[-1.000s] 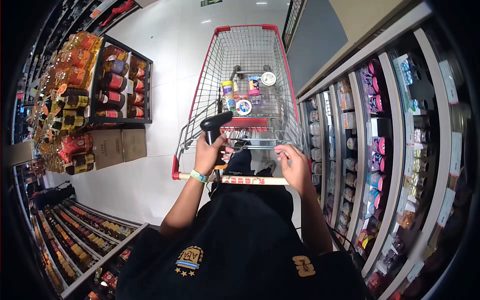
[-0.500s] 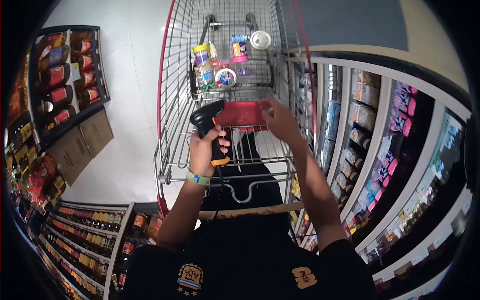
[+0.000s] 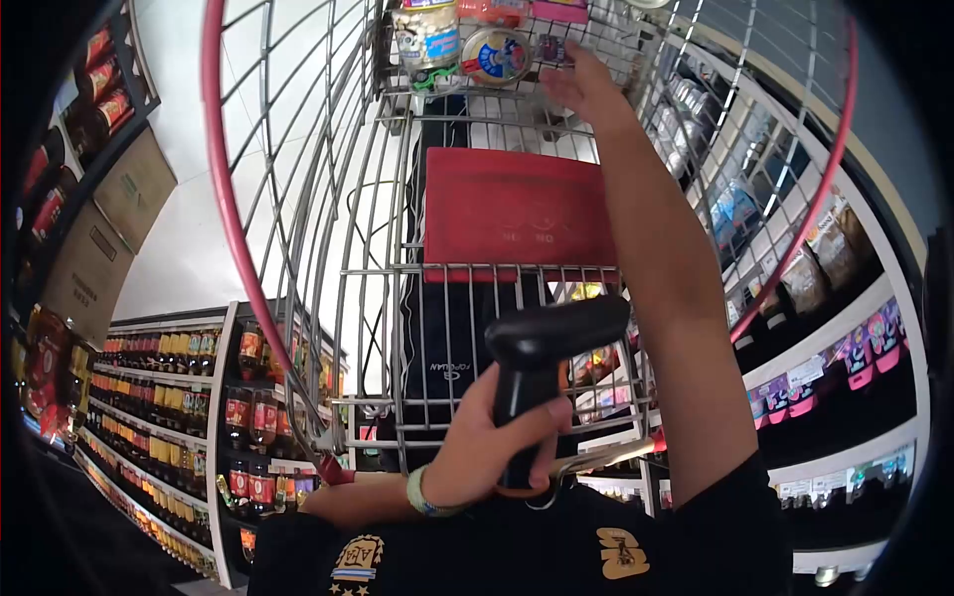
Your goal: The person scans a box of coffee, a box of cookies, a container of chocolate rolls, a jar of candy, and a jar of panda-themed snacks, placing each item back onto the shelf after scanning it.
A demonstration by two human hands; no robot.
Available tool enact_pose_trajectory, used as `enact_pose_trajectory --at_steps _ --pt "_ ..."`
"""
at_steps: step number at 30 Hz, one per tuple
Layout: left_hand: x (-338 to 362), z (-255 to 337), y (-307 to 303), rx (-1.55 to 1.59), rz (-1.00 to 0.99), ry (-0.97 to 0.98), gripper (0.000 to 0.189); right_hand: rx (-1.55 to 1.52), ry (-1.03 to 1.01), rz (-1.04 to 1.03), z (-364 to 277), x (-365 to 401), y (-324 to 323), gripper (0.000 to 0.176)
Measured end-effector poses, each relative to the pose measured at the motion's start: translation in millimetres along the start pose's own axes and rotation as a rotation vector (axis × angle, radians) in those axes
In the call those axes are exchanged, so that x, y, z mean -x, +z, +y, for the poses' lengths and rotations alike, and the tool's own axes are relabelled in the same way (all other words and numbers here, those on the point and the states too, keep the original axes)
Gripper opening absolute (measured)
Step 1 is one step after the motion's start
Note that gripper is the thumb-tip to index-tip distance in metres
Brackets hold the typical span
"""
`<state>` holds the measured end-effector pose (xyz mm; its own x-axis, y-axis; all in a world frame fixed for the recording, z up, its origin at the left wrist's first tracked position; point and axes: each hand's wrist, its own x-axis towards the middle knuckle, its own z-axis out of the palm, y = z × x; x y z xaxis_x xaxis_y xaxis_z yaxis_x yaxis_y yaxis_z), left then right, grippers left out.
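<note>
My left hand (image 3: 497,437) is wrapped round the grip of a black handheld scanner (image 3: 556,333), close to my body. Deep inside the shopping cart (image 3: 224,179), my right hand (image 3: 586,87) reaches down with its fingers apart, beside a small dark packet (image 3: 553,48). To its left lie a round container with a blue and white lid (image 3: 497,57) and a clear jar with a blue label (image 3: 427,40). Further up are a red item (image 3: 492,10) and a pink item (image 3: 561,12). A red panel (image 3: 517,209) covers part of the cart's child seat.
Shelves of bottles (image 3: 159,387) stand at the lower left, with cardboard boxes (image 3: 94,268) above them. On the right, shelves (image 3: 845,437) carry pink and purple packs. The cart's handle (image 3: 606,455) crosses in front of my body.
My right hand has moved from the red panel down into the cart, by the goods. The scanner in my left hand is nearer my body. The view has shifted closer over the cart.
</note>
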<state>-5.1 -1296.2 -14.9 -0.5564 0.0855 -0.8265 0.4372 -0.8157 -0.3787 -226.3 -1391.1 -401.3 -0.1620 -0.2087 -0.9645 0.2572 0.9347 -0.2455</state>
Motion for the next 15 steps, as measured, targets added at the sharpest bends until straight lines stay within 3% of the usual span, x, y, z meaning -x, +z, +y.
enact_pose_trajectory --at_steps 3,5,8,11,13,15 --pt "-2 2 0 -0.013 -0.007 -0.027 0.038 -0.219 0.079 -0.059 7 -21 -1 0.045" --pt "-2 2 3 -0.023 0.031 -0.025 0.038 -0.276 0.029 -0.013 18 -40 -10 0.044" --pt "-1 0 9 -0.034 0.08 0.005 0.04 -0.249 0.006 0.045 5 -4 -6 0.039" --pt "0 -5 15 -0.029 0.135 0.068 0.042 -0.286 -0.095 -0.029 2 50 -13 0.032" --pt "0 -9 16 -0.047 0.135 0.115 0.042 -0.138 -0.173 -0.192 -1 84 -29 0.029" --pt "2 -13 23 -0.15 0.16 0.272 0.042 -0.179 -0.174 -0.229 -3 118 -41 0.032"
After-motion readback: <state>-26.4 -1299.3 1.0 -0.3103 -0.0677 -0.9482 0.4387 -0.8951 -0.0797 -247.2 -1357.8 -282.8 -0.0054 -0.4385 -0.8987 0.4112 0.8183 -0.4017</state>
